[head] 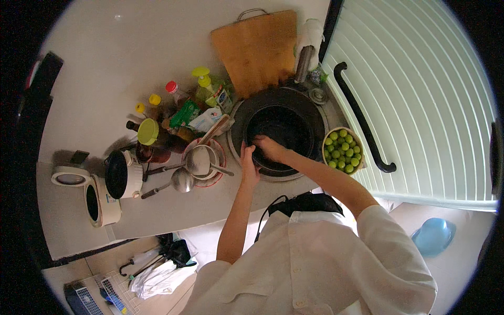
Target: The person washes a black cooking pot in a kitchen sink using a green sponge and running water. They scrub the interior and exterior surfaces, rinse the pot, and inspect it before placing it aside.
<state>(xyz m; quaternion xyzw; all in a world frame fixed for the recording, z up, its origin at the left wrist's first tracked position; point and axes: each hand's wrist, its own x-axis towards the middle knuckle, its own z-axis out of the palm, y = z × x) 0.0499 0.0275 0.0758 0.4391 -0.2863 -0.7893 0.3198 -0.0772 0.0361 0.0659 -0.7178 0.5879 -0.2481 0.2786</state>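
In front of me a dark round pot [289, 122] sits inside a larger dark round basin [252, 98] with a light metal rim, set at the counter. My left hand [249, 159] grips the near-left rim of the pot, thumb up by the edge. My right hand [269, 149] reaches into the pot near that same side. Motion blurs its fingers, so I cannot make out whether they hold anything. The pot's contents are too dark to tell. To the right of the basin stands a round container of green fruit [342, 150].
A wooden cutting board [262, 51] leans on the wall behind. Bottles, a yellow-topped pump bottle [202, 84] and packets crowd the left. Ladles [183, 180] lie by stacked bowls [220, 171]. Further left is a white electric cooker [132, 173]. A ribbed door [417, 98] borders the right.
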